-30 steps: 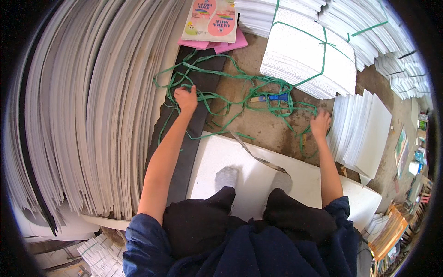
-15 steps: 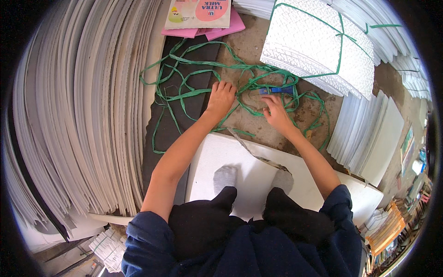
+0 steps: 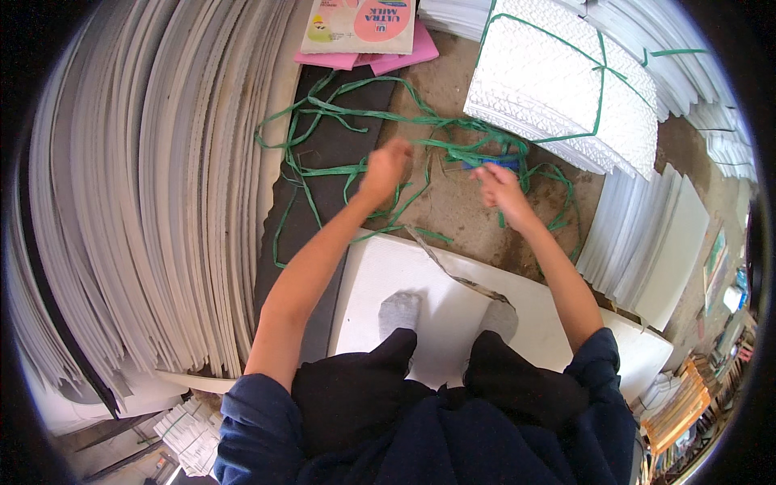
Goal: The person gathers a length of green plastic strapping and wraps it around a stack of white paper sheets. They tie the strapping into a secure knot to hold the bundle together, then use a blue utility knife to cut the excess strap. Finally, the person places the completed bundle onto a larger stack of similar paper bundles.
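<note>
A loose tangle of flat green plastic twine (image 3: 465, 153) lies across the floor in front of me. My left hand (image 3: 386, 171), a little blurred, is closed on a strand on the left side of the tangle. At the right side, my right hand (image 3: 503, 194) has its fingers pinched on another strand. Just beyond the right fingertips is a blue tool (image 3: 508, 162), partly covered by twine; its exact kind cannot be made out.
Tall stacks of white sheets (image 3: 162, 186) stand along the left. A bundle of textured white sheets (image 3: 558, 81) tied with green twine sits at the far right. Pink pieces (image 3: 408, 58) and a printed carton (image 3: 356, 28) lie at the back. My socked feet rest on a white board (image 3: 436, 323).
Both hands have closed on the twine. The right hand has shifted slightly right, and the strands between the hands have been pulled up and straightened, now covering more of the blue tool.
</note>
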Demonstrator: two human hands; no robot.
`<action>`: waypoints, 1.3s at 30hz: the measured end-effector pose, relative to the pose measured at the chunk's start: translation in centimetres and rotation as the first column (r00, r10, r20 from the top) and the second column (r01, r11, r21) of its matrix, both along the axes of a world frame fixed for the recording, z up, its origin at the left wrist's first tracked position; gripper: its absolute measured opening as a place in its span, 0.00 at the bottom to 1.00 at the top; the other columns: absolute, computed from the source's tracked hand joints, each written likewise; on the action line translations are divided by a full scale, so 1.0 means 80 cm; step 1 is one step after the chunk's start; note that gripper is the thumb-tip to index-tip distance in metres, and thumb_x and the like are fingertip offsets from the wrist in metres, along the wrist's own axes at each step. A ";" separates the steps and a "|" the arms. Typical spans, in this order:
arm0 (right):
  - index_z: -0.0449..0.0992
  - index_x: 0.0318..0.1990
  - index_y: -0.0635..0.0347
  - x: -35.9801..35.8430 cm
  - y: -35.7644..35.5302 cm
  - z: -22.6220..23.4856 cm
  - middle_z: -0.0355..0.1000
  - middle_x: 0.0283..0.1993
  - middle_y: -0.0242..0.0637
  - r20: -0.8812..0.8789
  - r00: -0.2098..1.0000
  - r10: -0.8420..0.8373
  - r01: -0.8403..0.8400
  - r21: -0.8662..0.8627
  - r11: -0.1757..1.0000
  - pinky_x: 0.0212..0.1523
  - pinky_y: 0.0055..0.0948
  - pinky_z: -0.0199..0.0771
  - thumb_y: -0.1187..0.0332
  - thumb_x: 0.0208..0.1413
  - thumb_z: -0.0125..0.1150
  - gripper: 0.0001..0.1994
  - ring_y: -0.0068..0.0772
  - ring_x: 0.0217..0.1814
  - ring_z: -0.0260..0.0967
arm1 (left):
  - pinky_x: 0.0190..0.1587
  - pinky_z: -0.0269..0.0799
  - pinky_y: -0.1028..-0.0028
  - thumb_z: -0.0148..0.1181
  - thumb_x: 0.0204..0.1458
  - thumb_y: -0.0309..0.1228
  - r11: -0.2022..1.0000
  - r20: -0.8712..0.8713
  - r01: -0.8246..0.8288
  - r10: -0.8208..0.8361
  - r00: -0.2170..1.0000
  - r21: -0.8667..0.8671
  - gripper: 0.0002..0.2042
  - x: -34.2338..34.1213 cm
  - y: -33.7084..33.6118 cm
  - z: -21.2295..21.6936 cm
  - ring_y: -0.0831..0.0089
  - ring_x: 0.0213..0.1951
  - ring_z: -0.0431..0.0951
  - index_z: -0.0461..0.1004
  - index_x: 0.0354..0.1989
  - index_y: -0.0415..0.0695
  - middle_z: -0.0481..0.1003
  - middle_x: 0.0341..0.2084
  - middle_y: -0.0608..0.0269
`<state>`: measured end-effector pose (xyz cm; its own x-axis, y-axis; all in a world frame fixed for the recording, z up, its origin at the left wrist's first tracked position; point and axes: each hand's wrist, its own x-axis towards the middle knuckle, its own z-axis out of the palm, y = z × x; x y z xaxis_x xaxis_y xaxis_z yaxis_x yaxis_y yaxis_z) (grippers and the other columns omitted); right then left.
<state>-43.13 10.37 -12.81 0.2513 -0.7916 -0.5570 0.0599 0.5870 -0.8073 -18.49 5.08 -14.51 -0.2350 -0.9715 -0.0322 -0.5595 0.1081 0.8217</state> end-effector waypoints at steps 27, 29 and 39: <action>0.68 0.44 0.62 0.013 0.028 -0.019 0.61 0.47 0.42 -0.777 0.625 -0.071 -0.541 -0.497 0.679 0.53 0.40 0.54 0.65 0.43 0.60 0.19 0.45 0.52 0.52 | 0.50 0.55 0.60 0.57 0.40 0.36 0.789 0.829 0.602 -0.252 0.499 -0.122 0.18 -0.011 0.020 0.007 0.63 0.46 0.63 0.67 0.41 0.43 0.66 0.38 0.61; 0.68 0.43 0.61 0.034 0.030 -0.033 0.62 0.47 0.41 -0.724 0.689 0.010 -0.548 -0.512 0.661 0.52 0.40 0.54 0.63 0.43 0.60 0.19 0.44 0.51 0.52 | 0.46 0.60 0.62 0.55 0.42 0.34 0.755 0.849 0.645 -0.264 0.459 -0.114 0.14 -0.009 0.022 -0.003 0.62 0.43 0.66 0.67 0.38 0.44 0.68 0.37 0.59; 0.66 0.31 0.64 0.034 0.022 -0.055 0.67 0.28 0.44 -0.351 0.928 0.127 -0.200 -0.180 0.963 0.33 0.35 0.63 0.58 0.56 0.46 0.16 0.41 0.30 0.64 | 0.27 0.69 0.58 0.49 0.51 0.38 0.934 0.452 0.302 -0.358 0.817 0.192 0.11 -0.029 0.039 0.016 0.51 0.26 0.74 0.64 0.34 0.42 0.72 0.23 0.49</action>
